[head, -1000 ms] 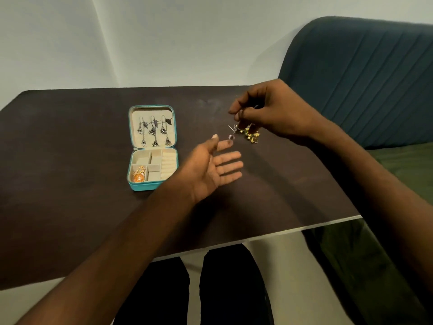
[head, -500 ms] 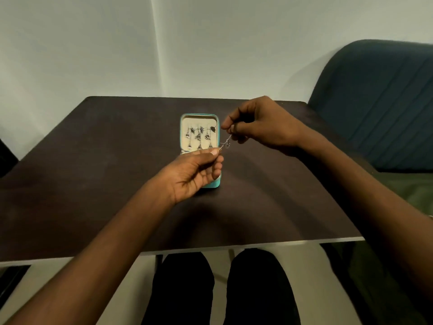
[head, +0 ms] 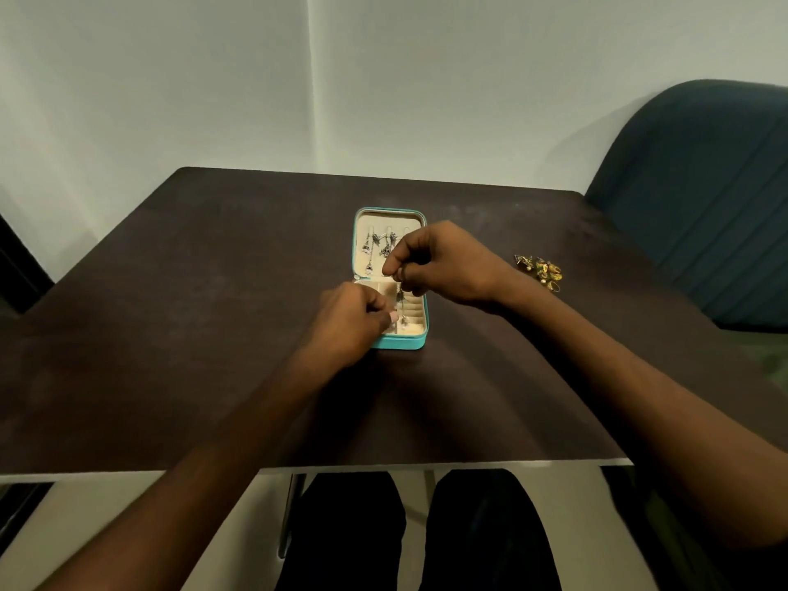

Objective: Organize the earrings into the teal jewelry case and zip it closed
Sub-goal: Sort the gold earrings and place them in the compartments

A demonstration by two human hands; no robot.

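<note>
The teal jewelry case [head: 420, 341] lies open at the middle of the dark table, lid flat toward the wall. Several silver dangle earrings [head: 370, 253] hang in the cream lid. Between my hands hangs one silver dangle earring [head: 401, 302], over the case's tray. My right hand [head: 443, 260] pinches its top hook just above the hinge. My left hand [head: 349, 319] pinches its lower end and covers the tray's left compartments. A small pile of gold earrings [head: 540, 270] lies on the table to the right of the case.
The dark table [head: 170, 334] has its front edge close to my legs. A teal padded chair [head: 699, 198] stands at the table's right side. White walls meet in a corner behind the table.
Both hands have come down over the open case with the silver earring held between them. The view has shifted, so the gold pile shows again at the right.
</note>
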